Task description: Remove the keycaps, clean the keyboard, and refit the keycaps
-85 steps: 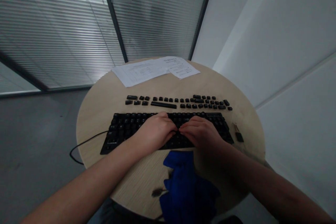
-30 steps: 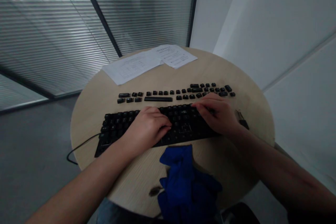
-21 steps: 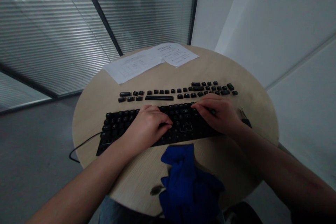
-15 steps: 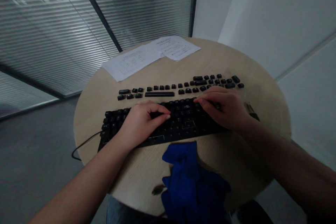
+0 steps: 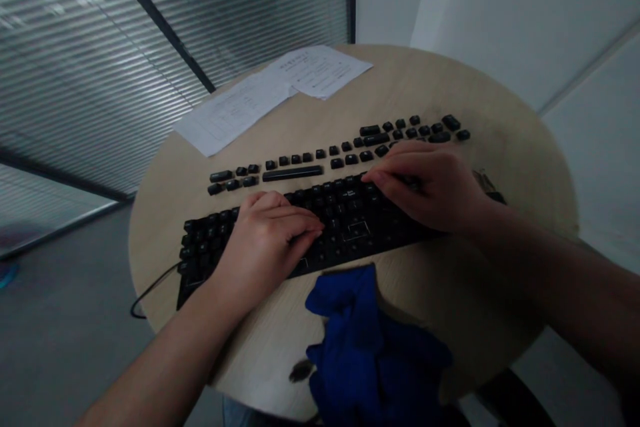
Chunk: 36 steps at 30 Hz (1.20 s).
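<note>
A black keyboard [image 5: 345, 247] lies across the round table, with part of its lower area bare of keycaps. My left hand [image 5: 273, 233] is over its middle, thumb and fingertips pinched together close to the keys. Whatever is in that pinch is too small or hidden to make out. My right hand [image 5: 433, 180] is over the keyboard's right part, its thumb and index finger closed at the back row of keys. Its fingers hide what they grip. Behind the keyboard, loose black keycaps [image 5: 367, 156] lie in rows, with a long space bar key [image 5: 293, 173] among them.
A crumpled blue cloth [image 5: 370, 347] lies at the near edge, beside a small dark object [image 5: 301, 370]. Printed papers [image 5: 235, 110] lie at the back left. A cable [image 5: 150, 290] leaves the keyboard's left side. Thin wire-like pieces [image 5: 483, 180] lie beyond my right wrist.
The camera view has shifted slightly. My left thumb and fingers have drawn closer together over the keyboard. My right hand keeps its pinch at the back row.
</note>
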Each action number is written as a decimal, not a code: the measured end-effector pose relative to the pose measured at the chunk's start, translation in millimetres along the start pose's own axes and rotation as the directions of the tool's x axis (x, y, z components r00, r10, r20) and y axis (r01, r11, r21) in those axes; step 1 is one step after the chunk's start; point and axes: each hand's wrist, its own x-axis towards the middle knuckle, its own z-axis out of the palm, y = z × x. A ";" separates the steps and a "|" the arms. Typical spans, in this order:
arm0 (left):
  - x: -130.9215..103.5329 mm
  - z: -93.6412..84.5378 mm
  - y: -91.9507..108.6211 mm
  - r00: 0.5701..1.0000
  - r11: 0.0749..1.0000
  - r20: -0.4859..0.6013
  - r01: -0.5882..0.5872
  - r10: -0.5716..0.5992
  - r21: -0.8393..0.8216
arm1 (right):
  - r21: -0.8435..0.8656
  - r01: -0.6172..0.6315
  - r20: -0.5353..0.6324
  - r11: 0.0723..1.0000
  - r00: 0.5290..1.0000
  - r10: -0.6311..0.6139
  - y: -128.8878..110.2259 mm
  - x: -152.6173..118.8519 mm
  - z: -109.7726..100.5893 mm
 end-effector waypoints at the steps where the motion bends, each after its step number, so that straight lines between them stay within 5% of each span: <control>1: -0.2 -0.1 -0.1 1.000 1.000 0.000 -0.006 0.006 0.002 | -0.001 -0.002 0.002 1.000 1.000 0.002 0.2 0.0 0.2; 17: -0.1 4.3 3.3 1.000 0.994 -0.006 0.009 -0.009 0.108 | 0.020 -0.012 0.041 1.000 0.999 0.011 1.5 0.7 0.5; 20: -0.5 4.5 0.1 0.999 0.992 0.004 0.038 -0.038 0.117 | 0.061 0.052 0.175 0.997 0.983 -0.062 4.6 0.4 -2.4; 24: -1.0 3.8 -1.8 1.000 0.993 0.004 0.024 -0.024 0.120 | 0.082 0.132 0.401 0.988 0.903 -0.154 10.2 -1.1 -8.8; 29: 0.7 6.1 3.5 0.994 0.995 -0.074 -0.074 0.078 0.060 | 0.035 0.157 0.464 0.987 0.872 -0.155 11.7 -2.7 -6.7; 36: 4.3 14.4 8.3 0.992 0.991 0.011 -0.130 0.129 0.040 | -0.027 0.194 0.498 0.981 0.853 -0.155 8.6 -3.5 2.8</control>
